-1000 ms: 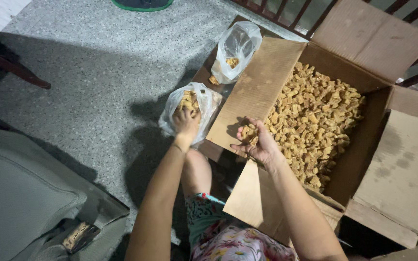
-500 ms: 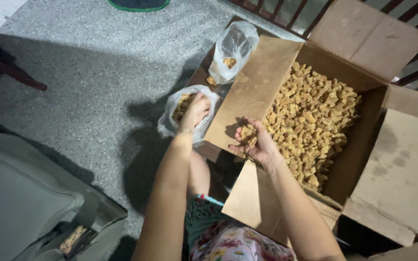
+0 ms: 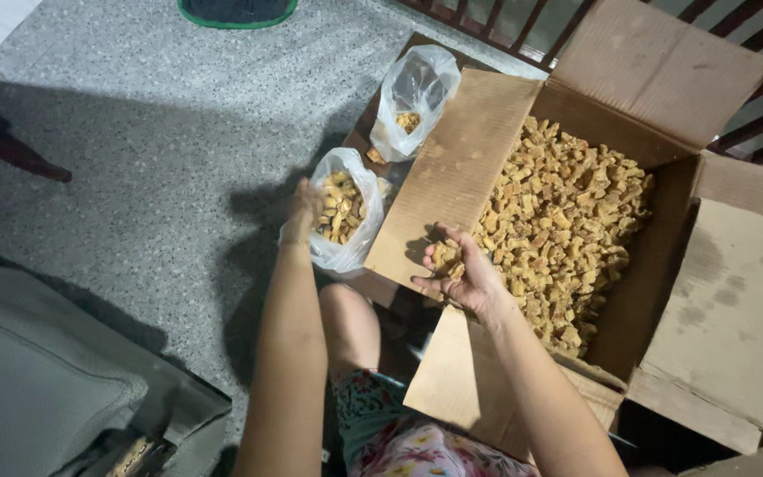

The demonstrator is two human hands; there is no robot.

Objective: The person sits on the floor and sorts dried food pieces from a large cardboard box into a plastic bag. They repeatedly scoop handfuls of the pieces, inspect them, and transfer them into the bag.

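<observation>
speckled grey floor [image 3: 161, 150] underfoot. green-rimmed mat [image 3: 237, 11] at the top edge. dark red railing bars [image 3: 752, 35] behind. grey cushion [image 3: 37, 380] at lower left. dark wooden furniture leg [image 3: 11, 150] at left.

There is only one view, worn on the person's head and looking steeply down, close over both forearms. It takes in the open cardboard box [image 3: 664, 256] ahead and the speckled floor [image 3: 152, 159] leftward.
</observation>
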